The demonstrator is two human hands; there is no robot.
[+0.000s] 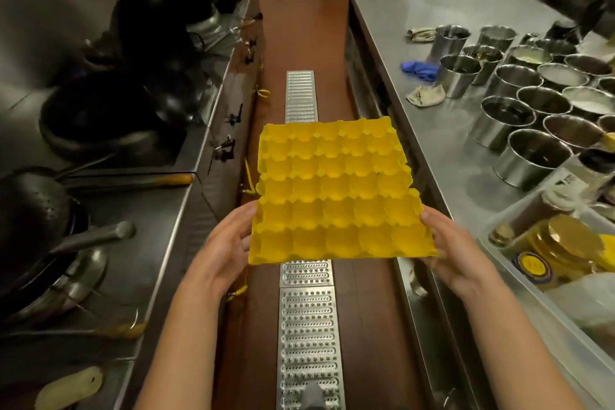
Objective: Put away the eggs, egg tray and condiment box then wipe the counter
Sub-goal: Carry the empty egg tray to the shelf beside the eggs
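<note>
1. No brand or writing can be read; a round dark-and-gold label is seen on a container in the clear plastic box at the right, its text too blurred to make out.
2. The yellow egg tray is held level over the aisle, above the metal floor drain grate, between the two benches; its cups are seen without eggs.
3. The tray's near left edge is gripped by the left hand, fingers curled under it.
4. The near right edge is gripped by the right hand in the same way.
5. On the right bench, steel condiment pots are ranged in rows, with a blue cloth and a beige rag beside them.
6. Dark woks are set on the stove at the left.
</note>
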